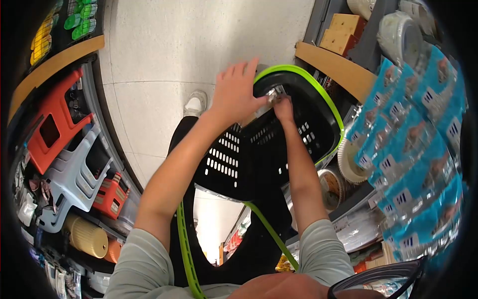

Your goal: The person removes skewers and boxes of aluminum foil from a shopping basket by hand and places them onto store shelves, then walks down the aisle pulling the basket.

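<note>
A black shopping basket (224, 182) with a bright green rim (326, 94) and slotted walls is in front of my body. My left hand (236, 92) is at its far left side, fingers stretched out and spread, thumb pointing toward a small shiny silver packet (274, 93). Inside the basket, my right hand (284, 107) has its fingers closed on that packet. Whether my left thumb touches it, I cannot tell. The packet's exact kind is not clear; a pale flat part shows just below my left hand.
On the left shelf are a red stool (52, 119), a grey-blue stool (74, 169) and a cream tub (84, 236). Blue packets (411, 164) hang close on the right, beside plastic bowls (353, 152). The aisle floor (199, 40) is pale tile.
</note>
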